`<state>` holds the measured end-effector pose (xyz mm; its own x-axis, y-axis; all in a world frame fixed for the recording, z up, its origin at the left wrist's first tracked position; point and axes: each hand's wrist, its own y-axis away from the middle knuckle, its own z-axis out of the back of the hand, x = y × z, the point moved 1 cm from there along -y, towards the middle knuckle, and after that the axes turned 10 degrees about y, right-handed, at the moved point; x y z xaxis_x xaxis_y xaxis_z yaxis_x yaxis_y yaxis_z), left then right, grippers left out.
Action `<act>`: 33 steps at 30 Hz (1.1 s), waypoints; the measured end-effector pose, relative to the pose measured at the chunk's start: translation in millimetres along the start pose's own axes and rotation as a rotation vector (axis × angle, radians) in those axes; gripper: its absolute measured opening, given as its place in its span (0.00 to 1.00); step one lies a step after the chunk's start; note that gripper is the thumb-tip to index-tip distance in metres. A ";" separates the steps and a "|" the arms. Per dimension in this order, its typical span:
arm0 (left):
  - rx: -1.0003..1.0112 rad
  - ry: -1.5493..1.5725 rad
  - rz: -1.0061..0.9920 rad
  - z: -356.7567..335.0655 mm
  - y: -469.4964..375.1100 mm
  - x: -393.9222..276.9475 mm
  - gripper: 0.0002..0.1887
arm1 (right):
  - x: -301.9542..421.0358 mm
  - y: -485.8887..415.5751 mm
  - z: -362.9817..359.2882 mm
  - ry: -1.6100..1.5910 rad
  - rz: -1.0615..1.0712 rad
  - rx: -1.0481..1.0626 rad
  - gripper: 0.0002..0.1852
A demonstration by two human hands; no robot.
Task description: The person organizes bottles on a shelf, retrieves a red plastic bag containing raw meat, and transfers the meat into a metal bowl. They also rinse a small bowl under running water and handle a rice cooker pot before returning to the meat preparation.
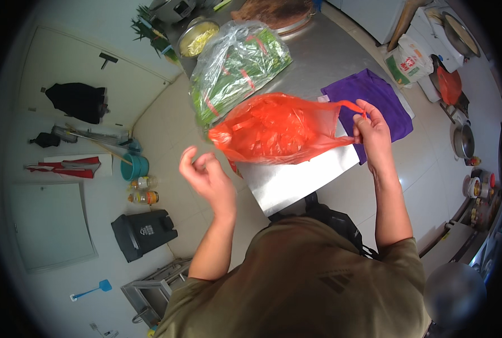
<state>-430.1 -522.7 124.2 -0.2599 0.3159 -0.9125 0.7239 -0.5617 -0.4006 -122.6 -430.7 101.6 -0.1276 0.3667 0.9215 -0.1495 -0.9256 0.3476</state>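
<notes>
A red plastic bag [272, 131] hangs stretched sideways over the near end of a stainless steel table [276, 186]. My right hand [371, 131] grips its handles at the right. Off the bag's left end, my left hand [206, 179] is raised with fingers curled but apart, holding nothing. What the bag contains cannot be made out through the crinkled plastic. Just beyond it lies a clear plastic bag [242, 69] of long green vegetables tied with red bands. A folded purple cloth [371, 101] lies under and behind my right hand, at the table's right edge.
A metal bowl [198, 38] of yellowish shreds and a round wooden chopping board [276, 14] sit farther back on the table. To the left on the floor stand a black bin [143, 234], a teal bucket [134, 167] and oil bottles [144, 197]. A white sack [408, 61] stands at right.
</notes>
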 end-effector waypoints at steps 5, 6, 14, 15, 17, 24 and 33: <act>0.726 -0.142 -0.346 -32.1 36.4 -8.4 0.08 | 12.2 53.7 -35.3 0.285 0.902 -0.204 0.17; 0.686 -0.204 -0.017 -43.7 31.9 12.1 0.09 | 7.2 65.4 -46.5 0.169 0.783 0.155 0.13; 0.692 -0.339 0.209 -61.4 -11.3 151.5 0.11 | -52.5 -34.2 -178.9 0.623 0.734 0.124 0.19; 0.728 -0.294 0.234 -57.6 -17.1 157.6 0.11 | -59.1 -39.5 -185.7 0.625 0.718 0.117 0.17; 0.785 -0.303 0.261 -46.3 -22.6 161.2 0.07 | -69.6 -45.4 -188.1 0.645 0.681 0.132 0.13; 0.776 -0.174 0.842 -14.3 -44.7 126.8 0.09 | -81.6 -59.4 -149.1 0.617 0.688 0.104 0.05; 0.808 -0.260 0.578 -38.6 -31.0 130.7 0.11 | -90.4 -51.0 -152.6 0.474 0.629 0.325 0.16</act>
<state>-461.9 -434.5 20.6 -0.2077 -0.2875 -0.9350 0.1607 -0.9529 0.2573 -253.1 -402.5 -25.9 -0.5004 -0.2912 0.8154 0.3666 -0.9244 -0.1052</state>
